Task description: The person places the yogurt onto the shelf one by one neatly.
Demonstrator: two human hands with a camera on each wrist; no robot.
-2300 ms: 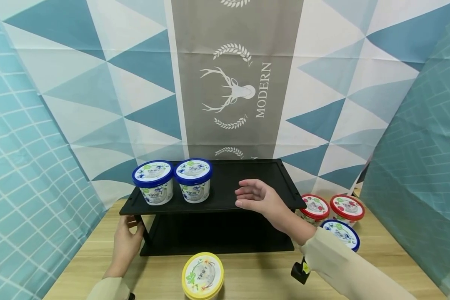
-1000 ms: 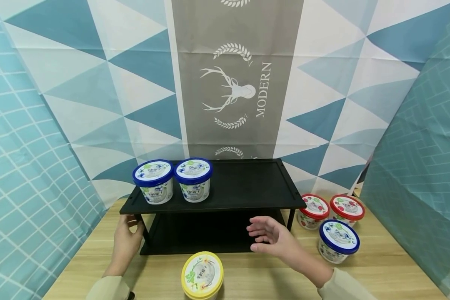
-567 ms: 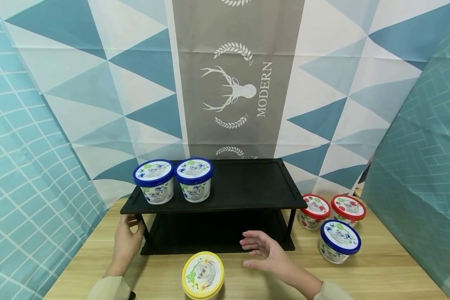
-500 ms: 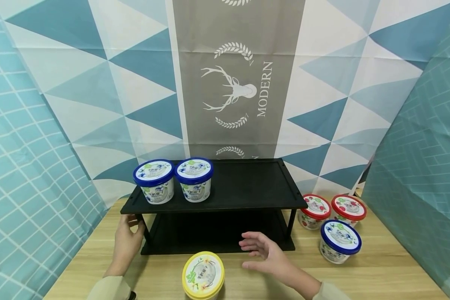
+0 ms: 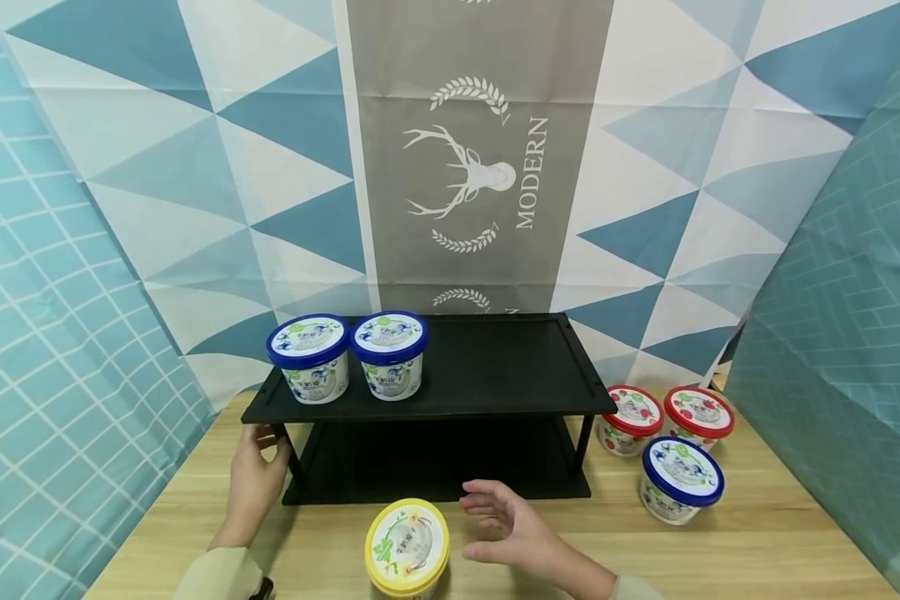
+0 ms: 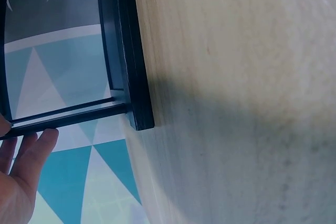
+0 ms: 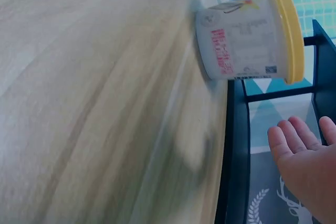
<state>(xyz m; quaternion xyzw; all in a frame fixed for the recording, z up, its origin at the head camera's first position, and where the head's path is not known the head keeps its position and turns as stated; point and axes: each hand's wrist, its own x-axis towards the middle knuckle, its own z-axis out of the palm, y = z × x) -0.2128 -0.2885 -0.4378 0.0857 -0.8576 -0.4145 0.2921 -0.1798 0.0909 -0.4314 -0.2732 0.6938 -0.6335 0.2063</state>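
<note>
A two-tier black shelf rack (image 5: 510, 367) stands on the wooden table. My left hand (image 5: 258, 477) holds its left post near the upper tier; in the left wrist view, the thumb and fingers lie on opposite sides of the post (image 6: 79, 117). In front of the rack sits a paper tub with a yellow lid (image 5: 407, 546), seen from the side in the right wrist view as a white tub (image 7: 244, 40). Just right of that tub, my right hand (image 5: 516, 537) hovers with loosely curved fingers, apart from it and holding nothing.
Two blue-lidded tubs (image 5: 388, 358) stand side by side on the upper tier's left half. Right of the rack, two red-lidded tubs (image 5: 630, 417) and another blue-lidded tub (image 5: 681, 479) rest on the table (image 5: 765, 533). Patterned cloth (image 5: 457, 50) hangs behind.
My right hand has come down from above the upper tier to in front of the rack, then left toward the yellow-lidded tub. My left hand has stayed at the post.
</note>
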